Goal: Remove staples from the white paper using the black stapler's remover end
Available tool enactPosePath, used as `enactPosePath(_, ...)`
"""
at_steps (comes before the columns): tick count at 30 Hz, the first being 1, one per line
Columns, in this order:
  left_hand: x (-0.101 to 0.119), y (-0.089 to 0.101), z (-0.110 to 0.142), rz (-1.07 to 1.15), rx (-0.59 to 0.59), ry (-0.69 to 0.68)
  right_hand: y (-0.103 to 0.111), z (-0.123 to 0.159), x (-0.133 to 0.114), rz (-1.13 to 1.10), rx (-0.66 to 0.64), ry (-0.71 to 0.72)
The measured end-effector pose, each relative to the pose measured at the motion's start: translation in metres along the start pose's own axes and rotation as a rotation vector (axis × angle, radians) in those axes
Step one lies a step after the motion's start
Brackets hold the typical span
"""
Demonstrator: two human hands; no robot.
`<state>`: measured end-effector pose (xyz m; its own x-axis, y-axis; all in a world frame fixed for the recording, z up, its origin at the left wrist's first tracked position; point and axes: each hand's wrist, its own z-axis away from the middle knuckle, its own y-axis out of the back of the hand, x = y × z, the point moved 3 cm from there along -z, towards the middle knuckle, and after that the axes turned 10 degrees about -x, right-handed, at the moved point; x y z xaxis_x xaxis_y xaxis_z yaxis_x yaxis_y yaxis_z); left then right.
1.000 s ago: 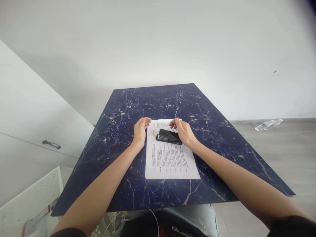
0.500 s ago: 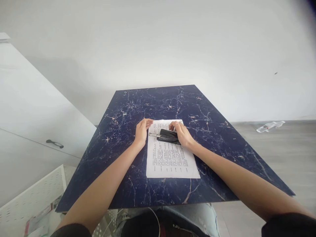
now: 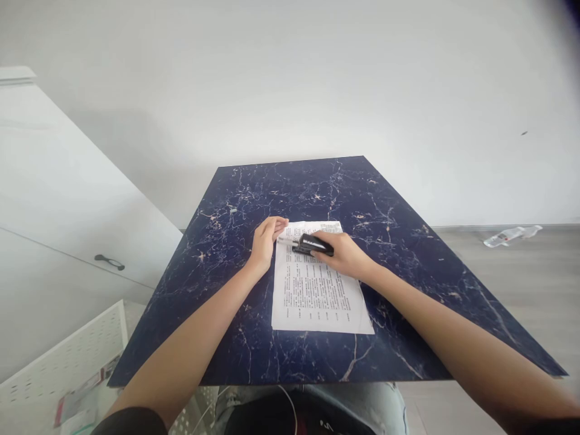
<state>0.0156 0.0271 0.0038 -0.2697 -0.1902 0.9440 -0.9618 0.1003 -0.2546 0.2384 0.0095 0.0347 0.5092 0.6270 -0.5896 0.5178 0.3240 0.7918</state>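
Note:
My right hand (image 3: 341, 252) is wrapped round a black stapler (image 3: 312, 244), thumb on the near side and fingers over the far side. The stapler's silver front end points left, over the upper left part of a printed sheet of paper (image 3: 312, 302). Along the sheet's left edge, near its far corner, rests my left hand (image 3: 266, 243), with its fingers stretched out and the tips touching the paper. Whether more sheets lie beneath the top one I cannot tell.
The paper lies on a dark blue marble-patterned table (image 3: 254, 193). A white cabinet (image 3: 72, 205) with a black handle (image 3: 109, 262) stands at the left, beside a white perforated rack (image 3: 90, 344). A clear plastic item (image 3: 512, 235) lies on the floor at the right.
My right hand has closed round the stapler, which has turned slightly in the grip. My left hand stays at the paper's edge. The whole view has shifted a little.

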Motion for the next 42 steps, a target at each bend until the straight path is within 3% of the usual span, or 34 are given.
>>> enactPosePath(4,0.002,-0.006,0.001,0.378,-0.07,0.214,0.009,0.007,-0.01,0.176,0.308,0.103)
enactPosePath(7,0.004,-0.011,0.003,0.482,-0.203,0.366,0.01,0.01,-0.017,0.401,0.33,0.162)
enactPosePath(10,0.005,-0.011,0.004,0.429,-0.274,0.39,0.01,0.01,-0.019,0.481,0.267,0.18)
enactPosePath(15,0.006,-0.009,0.004,0.367,-0.302,0.343,0.008,0.008,-0.022,0.514,0.21,0.17)
enactPosePath(19,0.006,-0.011,0.004,0.346,-0.326,0.319,0.011,0.007,-0.019,0.479,0.285,0.108)
enactPosePath(23,0.006,-0.003,0.0,0.312,-0.164,0.207,0.022,0.007,-0.003,0.19,0.39,-0.071)
enactPosePath(26,0.011,0.009,-0.004,0.284,-0.032,0.032,0.022,0.003,0.01,-0.106,0.217,-0.168)
enactPosePath(30,0.025,0.012,-0.004,0.253,-0.008,-0.094,0.014,-0.001,0.01,-0.117,0.037,-0.09)
enactPosePath(33,0.033,-0.001,0.0,0.293,-0.095,-0.034,0.01,-0.003,0.005,-0.074,-0.012,-0.072)
enactPosePath(38,0.039,-0.031,0.013,0.332,-0.251,0.136,0.022,0.0,-0.021,0.035,0.318,0.084)
enactPosePath(42,0.037,-0.046,0.027,0.326,-0.426,0.245,0.009,-0.002,-0.046,0.095,0.302,0.25)
